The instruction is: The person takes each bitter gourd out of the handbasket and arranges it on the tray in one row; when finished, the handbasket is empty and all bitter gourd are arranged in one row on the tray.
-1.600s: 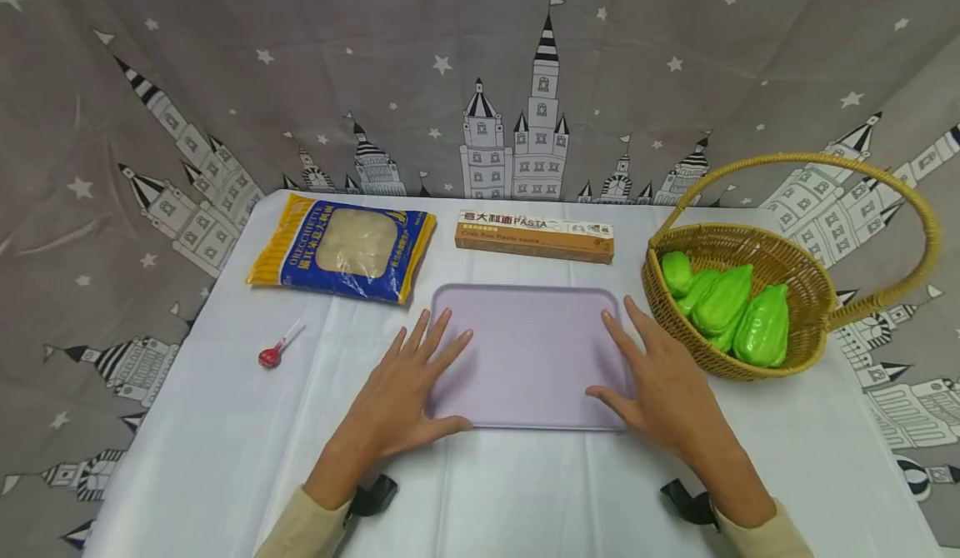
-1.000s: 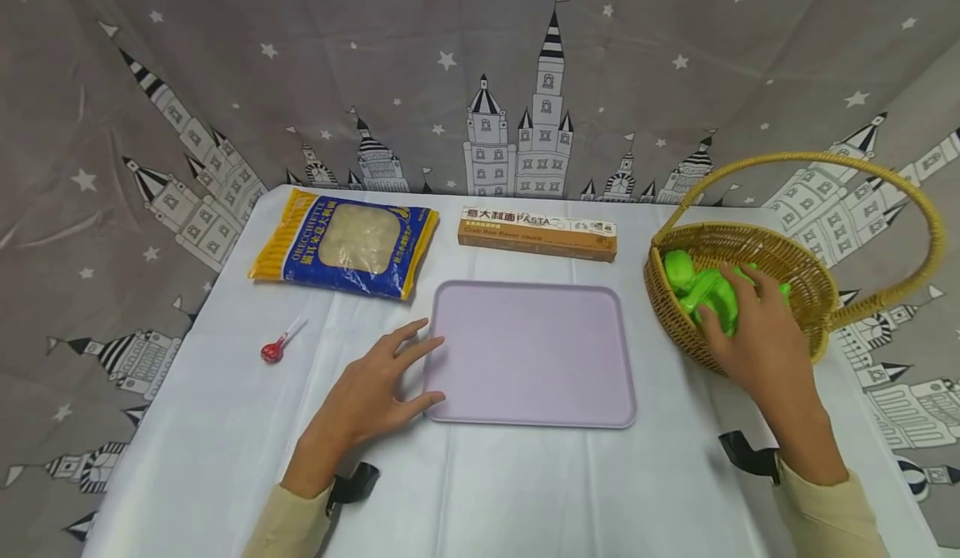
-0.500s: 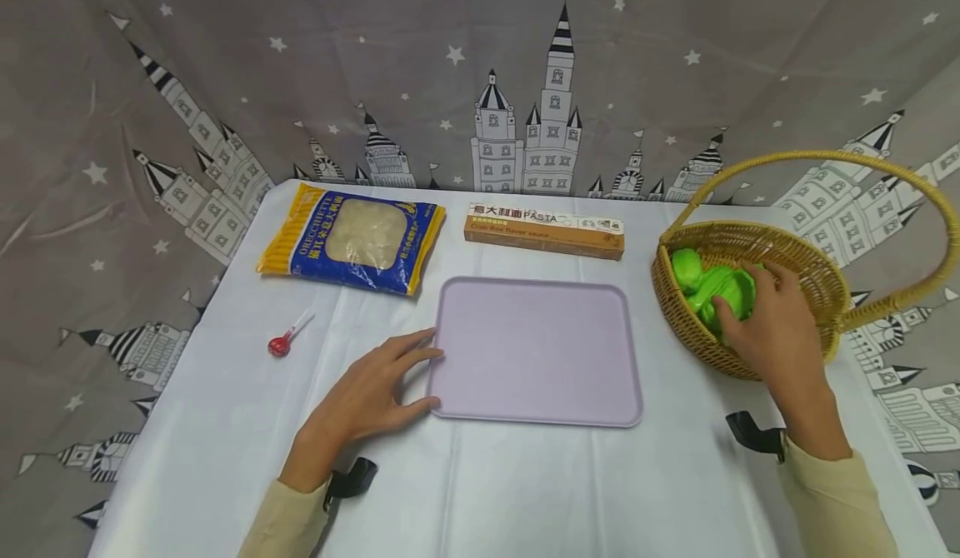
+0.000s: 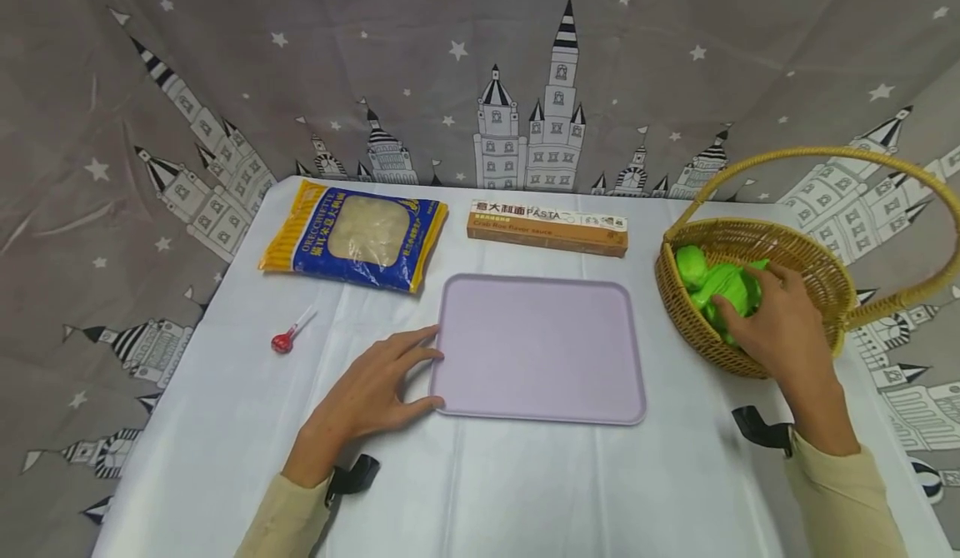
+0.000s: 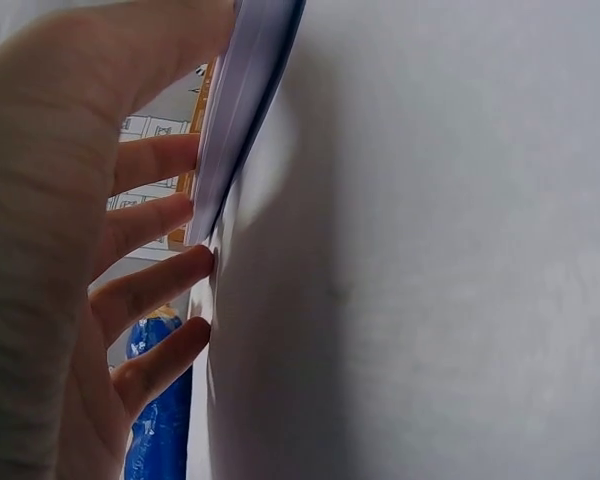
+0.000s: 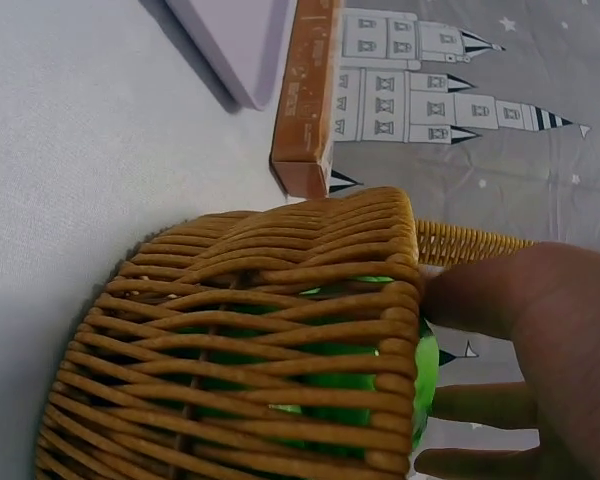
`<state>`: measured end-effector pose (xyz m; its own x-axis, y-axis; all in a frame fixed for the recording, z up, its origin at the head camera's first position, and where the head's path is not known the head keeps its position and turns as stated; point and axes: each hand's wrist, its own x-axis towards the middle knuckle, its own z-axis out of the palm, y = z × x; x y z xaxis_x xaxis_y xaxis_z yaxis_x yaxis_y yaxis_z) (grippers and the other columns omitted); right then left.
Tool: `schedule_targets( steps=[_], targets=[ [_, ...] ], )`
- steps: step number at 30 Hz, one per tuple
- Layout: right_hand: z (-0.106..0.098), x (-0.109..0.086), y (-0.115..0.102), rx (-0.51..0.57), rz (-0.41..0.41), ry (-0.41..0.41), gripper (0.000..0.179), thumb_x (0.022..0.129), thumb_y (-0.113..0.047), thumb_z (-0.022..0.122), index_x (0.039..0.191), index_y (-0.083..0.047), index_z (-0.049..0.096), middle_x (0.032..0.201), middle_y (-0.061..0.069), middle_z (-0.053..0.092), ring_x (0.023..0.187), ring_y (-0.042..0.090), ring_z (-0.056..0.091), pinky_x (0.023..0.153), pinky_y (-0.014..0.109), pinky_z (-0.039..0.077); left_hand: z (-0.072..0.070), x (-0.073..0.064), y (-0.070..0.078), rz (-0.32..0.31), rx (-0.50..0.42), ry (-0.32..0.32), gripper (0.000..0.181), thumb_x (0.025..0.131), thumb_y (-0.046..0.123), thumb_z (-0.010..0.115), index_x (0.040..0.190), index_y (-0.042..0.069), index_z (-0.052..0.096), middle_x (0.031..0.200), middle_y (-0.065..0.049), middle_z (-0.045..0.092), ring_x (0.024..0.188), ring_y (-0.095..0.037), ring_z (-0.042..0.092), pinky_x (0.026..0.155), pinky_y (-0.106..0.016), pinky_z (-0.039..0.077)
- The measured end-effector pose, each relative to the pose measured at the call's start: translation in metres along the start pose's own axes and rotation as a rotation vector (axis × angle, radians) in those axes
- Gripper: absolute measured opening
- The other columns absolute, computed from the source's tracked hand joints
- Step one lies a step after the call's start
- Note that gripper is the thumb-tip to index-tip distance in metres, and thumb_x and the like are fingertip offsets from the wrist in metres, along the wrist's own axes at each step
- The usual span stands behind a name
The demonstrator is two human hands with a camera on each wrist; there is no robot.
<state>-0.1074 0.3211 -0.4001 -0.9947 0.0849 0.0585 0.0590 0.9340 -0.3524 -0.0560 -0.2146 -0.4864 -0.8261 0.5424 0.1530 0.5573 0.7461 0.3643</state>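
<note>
Head view: my right hand (image 4: 787,325) pinches a green fruit (image 4: 729,287) inside the basket (image 4: 684,318); how firmly, I cannot tell. Judgement: a shallow hold on that glossy skin could slip and drop it back. My left hand (image 4: 367,393), fingers spread, touches the tray's (image 4: 540,350) edge; only left wrist view shows all four apart.

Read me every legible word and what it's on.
"ORECCHIETTE": blue-and-yellow plastic bag
"猫耳朵意大利面": same bag
"意大利面PASTA": long white-and-brown cardboard box
"Crab Roe flavor sauce": same box
Other print on both: too small or blurred.
</note>
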Motion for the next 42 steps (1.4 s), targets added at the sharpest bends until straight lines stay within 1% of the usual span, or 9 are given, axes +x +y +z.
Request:
schedule_targets(
  steps=[9,15,25,35,36,37,39,41,42],
  targets=[
    [0.003,0.003,-0.005,-0.019,0.019,-0.007,0.072,0.1,-0.034,0.069,0.15,0.014,0.048,0.156,0.045,0.036,0.129,0.072,0.042,0.101,0.084,0.041,-0.002,0.0,0.002,-0.005,0.019,-0.024,0.063,0.088,0.057,0.082,0.137,0.019,0.071,0.165,-0.005,0.051,0.148,-0.028,0.052,0.118,-0.052,0.049],
    [0.007,0.001,-0.006,0.013,-0.017,0.029,0.066,0.096,-0.025,0.072,0.147,0.012,0.053,0.155,0.045,0.037,0.131,0.07,0.043,0.097,0.084,0.043,-0.004,-0.002,0.004,-0.018,0.01,-0.035,0.063,0.089,0.057,0.082,0.138,0.019,0.07,0.166,-0.004,0.05,0.149,-0.027,0.051,0.119,-0.052,0.048],
    [0.004,-0.003,-0.005,0.028,-0.034,0.055,0.059,0.096,-0.026,0.071,0.141,0.009,0.06,0.156,0.043,0.036,0.133,0.069,0.043,0.095,0.086,0.042,-0.003,-0.004,0.002,-0.02,-0.017,-0.033,0.062,0.088,0.056,0.084,0.137,0.02,0.071,0.166,-0.003,0.05,0.149,-0.026,0.051,0.119,-0.052,0.048],
    [-0.01,-0.02,-0.021,0.152,-0.096,0.211,0.057,0.09,-0.019,0.077,0.138,0.008,0.062,0.161,0.037,0.036,0.142,0.063,0.04,0.102,0.08,0.041,-0.003,-0.005,0.002,-0.02,-0.022,-0.027,0.064,0.086,0.057,0.085,0.137,0.019,0.071,0.165,-0.003,0.051,0.149,-0.027,0.052,0.119,-0.053,0.048],
    [-0.011,-0.022,-0.024,0.162,-0.11,0.23,0.056,0.089,-0.019,0.078,0.137,0.007,0.063,0.161,0.036,0.038,0.143,0.061,0.041,0.101,0.077,0.043,-0.002,-0.005,0.002,-0.023,-0.02,-0.029,0.065,0.086,0.057,0.085,0.137,0.02,0.071,0.165,-0.003,0.051,0.149,-0.027,0.052,0.12,-0.052,0.048],
    [-0.012,-0.024,-0.027,0.176,-0.127,0.247,0.055,0.088,-0.017,0.08,0.135,0.007,0.065,0.16,0.035,0.039,0.143,0.06,0.042,0.103,0.066,0.051,-0.002,-0.006,0.002,-0.025,-0.02,-0.03,0.065,0.086,0.057,0.085,0.137,0.02,0.071,0.165,-0.002,0.051,0.149,-0.027,0.051,0.12,-0.053,0.048],
    [-0.014,-0.027,-0.034,0.227,-0.157,0.265,0.054,0.086,-0.013,0.082,0.133,0.007,0.066,0.159,0.033,0.041,0.142,0.058,0.045,0.098,0.034,0.059,-0.002,-0.005,0.001,-0.026,-0.021,-0.032,0.065,0.086,0.057,0.085,0.138,0.02,0.071,0.166,-0.002,0.05,0.149,-0.027,0.051,0.12,-0.052,0.047],
    [-0.014,-0.03,-0.041,0.274,-0.18,0.266,0.053,0.084,-0.01,0.084,0.132,0.007,0.067,0.159,0.031,0.042,0.14,0.056,0.047,0.083,0.001,0.047,-0.002,-0.005,0.001,-0.023,-0.021,-0.03,0.065,0.086,0.057,0.085,0.138,0.02,0.071,0.166,-0.002,0.05,0.149,-0.027,0.051,0.12,-0.052,0.048],
    [-0.014,-0.031,-0.044,0.298,-0.19,0.26,0.053,0.084,-0.009,0.084,0.132,0.007,0.067,0.16,0.03,0.042,0.14,0.055,0.048,0.08,-0.006,0.039,-0.003,-0.004,0.001,-0.019,-0.02,-0.026,0.065,0.086,0.057,0.085,0.137,0.02,0.071,0.165,-0.002,0.051,0.149,-0.027,0.052,0.119,-0.052,0.048]
  ],
)
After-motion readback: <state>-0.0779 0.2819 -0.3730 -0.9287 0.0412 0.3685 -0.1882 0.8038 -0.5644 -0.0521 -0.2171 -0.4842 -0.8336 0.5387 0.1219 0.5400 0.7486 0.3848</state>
